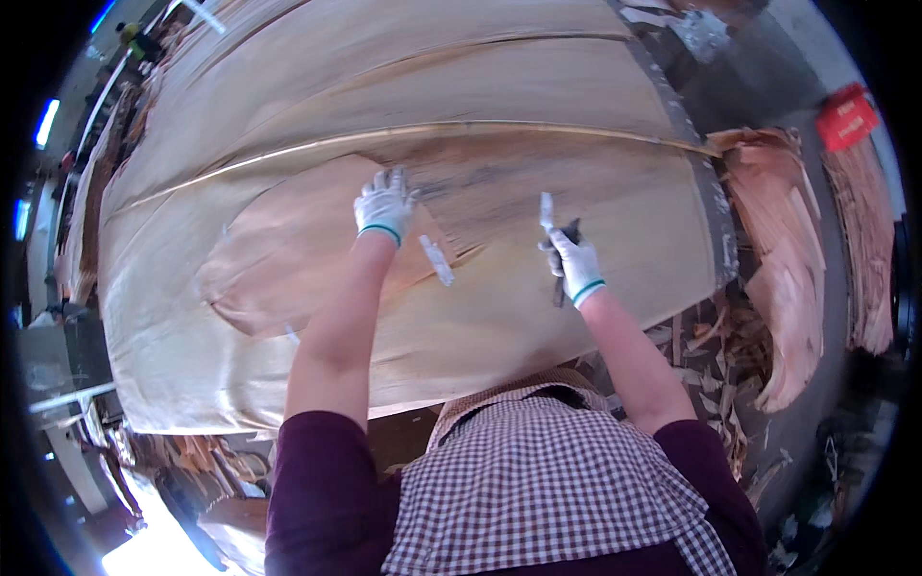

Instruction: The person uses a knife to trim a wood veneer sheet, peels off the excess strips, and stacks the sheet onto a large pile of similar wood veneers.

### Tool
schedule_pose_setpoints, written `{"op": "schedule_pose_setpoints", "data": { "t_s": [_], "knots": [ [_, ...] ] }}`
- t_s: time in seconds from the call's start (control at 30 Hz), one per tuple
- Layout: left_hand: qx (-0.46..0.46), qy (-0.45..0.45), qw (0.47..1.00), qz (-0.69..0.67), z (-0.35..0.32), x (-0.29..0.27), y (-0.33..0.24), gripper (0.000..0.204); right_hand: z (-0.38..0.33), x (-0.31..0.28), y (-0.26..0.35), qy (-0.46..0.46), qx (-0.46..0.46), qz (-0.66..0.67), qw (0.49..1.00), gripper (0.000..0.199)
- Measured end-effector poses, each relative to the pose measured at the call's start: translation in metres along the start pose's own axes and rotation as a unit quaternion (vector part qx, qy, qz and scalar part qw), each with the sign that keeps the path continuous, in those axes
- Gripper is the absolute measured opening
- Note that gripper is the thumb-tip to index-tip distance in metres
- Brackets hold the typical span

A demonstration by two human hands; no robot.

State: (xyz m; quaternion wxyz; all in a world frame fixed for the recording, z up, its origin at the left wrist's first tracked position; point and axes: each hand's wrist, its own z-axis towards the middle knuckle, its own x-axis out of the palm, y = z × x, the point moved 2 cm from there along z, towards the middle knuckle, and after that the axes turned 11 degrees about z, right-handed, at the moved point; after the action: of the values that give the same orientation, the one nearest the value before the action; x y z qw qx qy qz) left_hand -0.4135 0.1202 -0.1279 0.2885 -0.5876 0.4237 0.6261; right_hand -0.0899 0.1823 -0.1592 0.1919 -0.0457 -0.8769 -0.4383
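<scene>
My left hand (385, 204), in a white glove with a green cuff, lies flat with spread fingers on a reddish veneer patch (288, 250) that rests on a large pale wood veneer sheet (538, 317). My right hand (573, 261), gloved the same way, grips a small dark tool with a strip of white tape (546, 212) sticking up from it. Between my hands, a short piece of white tape (437, 259) is stuck on the veneer along a crack.
More veneer sheets (403, 67) overlap toward the far side of the table. Torn reddish veneer scraps (783, 278) pile up on the right, with splinters on the floor (715, 346). A red box (846, 117) sits at the far right.
</scene>
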Motion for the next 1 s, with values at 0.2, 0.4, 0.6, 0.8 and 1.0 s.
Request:
{"op": "schedule_pose_setpoints", "data": {
  "t_s": [0.2, 0.4, 0.6, 0.8, 1.0],
  "knots": [
    [0.013, 0.042, 0.849, -0.527, -0.082, -0.005, -0.058, 0.030, -0.045, -0.009, 0.025, 0.047, -0.021, -0.012, 0.999, 0.014],
    [-0.044, 0.383, 0.580, -0.718, -0.157, -0.047, -0.150, 0.033, -0.090, -0.030, 0.062, 0.144, -0.338, -0.392, 0.844, 0.017],
    [-0.042, 0.456, 0.464, -0.758, -0.178, -0.056, -0.190, 0.049, -0.129, -0.047, 0.091, 0.266, -0.421, -0.574, 0.650, 0.029],
    [-0.104, 0.411, 0.350, -0.835, -0.201, -0.068, -0.207, 0.042, -0.140, -0.073, 0.090, 0.283, -0.425, -0.578, 0.637, 0.030],
    [-0.079, 0.381, 0.419, -0.820, -0.215, -0.078, -0.211, 0.039, -0.156, -0.097, 0.093, 0.246, -0.431, -0.540, 0.680, 0.035]
  ]
}}
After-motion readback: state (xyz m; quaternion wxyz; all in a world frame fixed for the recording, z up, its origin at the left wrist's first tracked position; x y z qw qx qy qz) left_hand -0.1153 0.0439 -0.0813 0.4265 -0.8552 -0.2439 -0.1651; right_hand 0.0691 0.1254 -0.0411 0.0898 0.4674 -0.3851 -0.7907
